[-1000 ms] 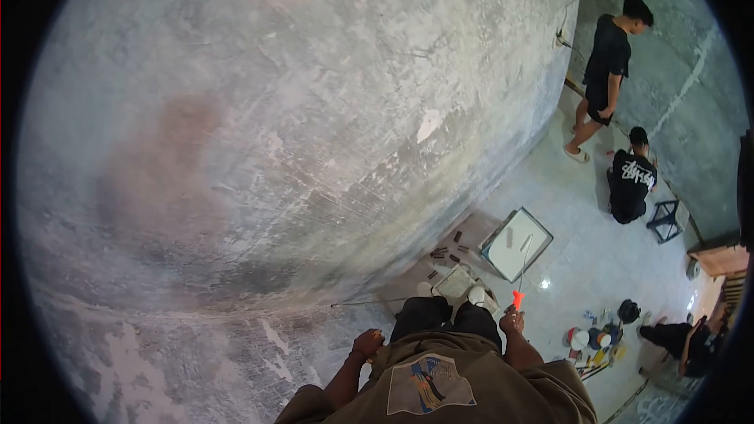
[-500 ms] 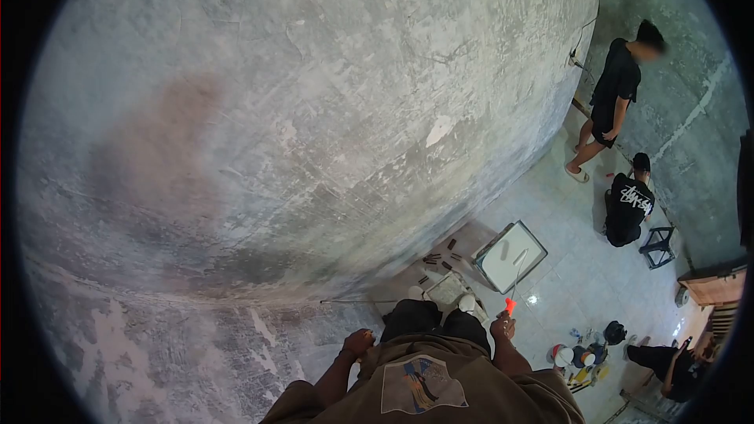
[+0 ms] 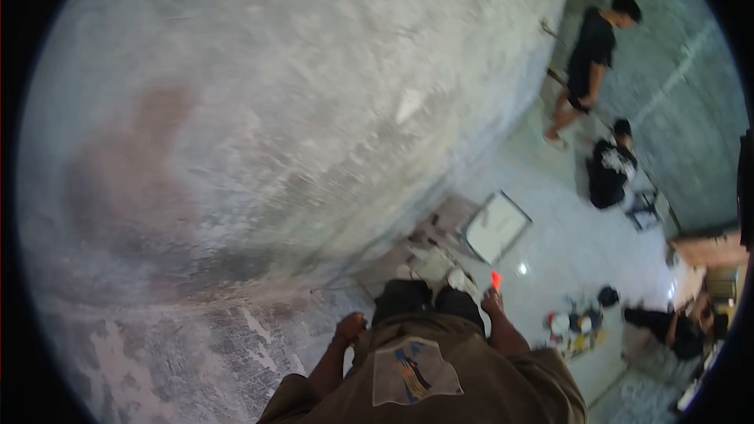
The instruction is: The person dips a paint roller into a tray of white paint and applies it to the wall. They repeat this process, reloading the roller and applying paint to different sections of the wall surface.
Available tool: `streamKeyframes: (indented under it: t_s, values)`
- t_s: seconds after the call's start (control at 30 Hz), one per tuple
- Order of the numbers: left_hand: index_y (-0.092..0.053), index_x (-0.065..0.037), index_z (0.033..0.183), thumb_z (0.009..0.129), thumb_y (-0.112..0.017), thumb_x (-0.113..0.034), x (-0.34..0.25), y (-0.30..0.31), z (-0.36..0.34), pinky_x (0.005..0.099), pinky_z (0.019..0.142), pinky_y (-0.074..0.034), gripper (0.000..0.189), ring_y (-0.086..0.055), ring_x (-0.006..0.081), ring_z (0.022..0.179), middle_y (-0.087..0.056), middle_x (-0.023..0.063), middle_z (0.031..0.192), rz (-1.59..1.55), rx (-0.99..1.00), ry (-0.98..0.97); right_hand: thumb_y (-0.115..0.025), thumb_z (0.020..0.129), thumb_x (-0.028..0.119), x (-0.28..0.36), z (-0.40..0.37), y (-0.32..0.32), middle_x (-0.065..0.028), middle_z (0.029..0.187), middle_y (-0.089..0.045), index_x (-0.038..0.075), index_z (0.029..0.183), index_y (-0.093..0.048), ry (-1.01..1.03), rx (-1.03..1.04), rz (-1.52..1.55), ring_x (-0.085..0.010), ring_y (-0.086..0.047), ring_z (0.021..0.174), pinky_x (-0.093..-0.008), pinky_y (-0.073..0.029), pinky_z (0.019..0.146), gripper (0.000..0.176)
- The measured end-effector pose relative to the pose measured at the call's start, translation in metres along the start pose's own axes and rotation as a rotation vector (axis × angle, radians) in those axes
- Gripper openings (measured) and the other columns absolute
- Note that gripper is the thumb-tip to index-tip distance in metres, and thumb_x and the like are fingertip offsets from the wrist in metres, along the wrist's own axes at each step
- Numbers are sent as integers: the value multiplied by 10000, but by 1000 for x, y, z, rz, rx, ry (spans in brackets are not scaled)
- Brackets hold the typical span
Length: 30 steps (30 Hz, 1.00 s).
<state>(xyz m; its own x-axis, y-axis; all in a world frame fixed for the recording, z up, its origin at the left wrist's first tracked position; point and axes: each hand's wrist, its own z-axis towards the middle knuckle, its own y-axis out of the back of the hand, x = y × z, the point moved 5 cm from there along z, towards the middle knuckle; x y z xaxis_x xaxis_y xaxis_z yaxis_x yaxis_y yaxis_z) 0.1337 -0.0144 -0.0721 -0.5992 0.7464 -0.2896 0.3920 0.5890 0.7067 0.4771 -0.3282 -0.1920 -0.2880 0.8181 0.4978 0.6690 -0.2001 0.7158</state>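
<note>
My right hand [image 3: 492, 302] is closed around the bright orange handle [image 3: 496, 279] of what looks like a paint roller, held in front of my right thigh. Its thin rod and pale roller head are lost in blur now. Beyond it on the floor lies a dark-rimmed rectangular tray [image 3: 514, 243] with a pale inside. My left hand [image 3: 350, 326] hangs by my left thigh with its fingers curled; whatever may be inside them is hidden.
A rough grey plastered wall [image 3: 314, 110] rises ahead. One person [image 3: 591, 55] stands by the far wall and another [image 3: 611, 169] crouches beside a dark stool [image 3: 646, 210]. Several paint containers [image 3: 559, 323] stand at right, near a third person [image 3: 683, 330].
The view has shifted and blurred, so the tray and people appear further left and higher. Both my hands keep their grip, and the orange handle stays in my right hand.
</note>
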Motion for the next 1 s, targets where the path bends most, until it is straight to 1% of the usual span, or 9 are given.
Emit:
streamKeyframes:
  t_s: [0.1, 0.2, 0.23, 0.33, 0.53, 0.77, 0.87, 0.93, 1.0]
  values:
    - [-602, -56, 769, 728, -541, -267, -7, 7, -7, 397, 823, -454, 224, -560, 332, 972, -580, 193, 1053, 14, -84, 1, -423, 792, 119, -15, 8, -3, -224, 778, -597, 20, 907, -499, -332, -141, 203, -436, -564, 754, -525, -431, 639, 170]
    - [-614, -64, 880, 727, -562, -270, -17, 19, -11, 379, 830, -455, 262, -557, 301, 992, -572, 178, 1081, 133, -83, -64, -416, 809, 133, -1, 4, 3, -242, 847, -599, 39, 941, -499, -212, -138, 188, -426, -569, 844, -512, -445, 712, 182]
    - [-603, -82, 1005, 733, -567, -284, -18, 29, -21, 379, 821, -457, 341, -567, 295, 973, -588, 158, 1058, -365, -205, 264, -416, 809, 133, 2, 0, 8, -242, 847, -599, 39, 941, -499, -232, -140, 184, -426, -569, 844, -512, -445, 712, 182]
    - [-587, -91, 1071, 739, -561, -298, -21, 35, -29, 375, 802, -464, 392, -589, 292, 927, -611, 142, 1012, -475, -179, 382, -416, 818, 148, 13, -2, 27, -233, 911, -597, 59, 1008, -490, -344, -163, 286, -419, -565, 884, -501, -443, 751, 223]
    - [-587, -80, 1067, 736, -575, -312, -26, 35, -33, 359, 783, -471, 404, -613, 270, 877, -630, 134, 958, -477, -239, 363, -453, 796, 178, 16, -14, 24, -221, 1020, -566, 95, 1101, -463, -401, 29, 140, -393, -538, 989, -471, -433, 839, 316]
    - [-586, -76, 1065, 735, -585, -317, -29, 34, -36, 364, 779, -475, 409, -610, 276, 892, -629, 133, 964, -515, -224, 397, -486, 800, 118, -6, 4, 9, -229, 1010, -559, 98, 1137, -401, -282, -115, 389, -439, -543, 914, -509, -412, 801, 349]
    - [-585, -74, 1061, 736, -582, -330, -31, 32, -38, 369, 787, -472, 413, -604, 295, 903, -627, 138, 971, -575, -208, 417, -532, 808, 142, -7, 5, 32, -175, 920, -568, 116, 1155, -375, -95, -454, 352, -351, -590, 750, -466, -462, 659, 382]
    - [-588, -75, 1056, 736, -577, -336, -25, 25, -30, 368, 789, -470, 413, -602, 302, 904, -627, 136, 966, -430, -251, 330, -543, 832, 194, 2, -7, 55, -94, 825, -539, 139, 1167, -368, -655, -75, 1043, -204, -548, 614, -349, -448, 531, 382]
    - [-585, -74, 1063, 738, -567, -333, -19, 14, -24, 373, 791, -467, 416, -601, 303, 901, -629, 132, 956, -460, -238, 321, -514, 860, 229, -2, -12, 69, -39, 762, -490, 169, 1194, -358, -700, -42, 1236, -112, -471, 576, -253, -393, 487, 373]
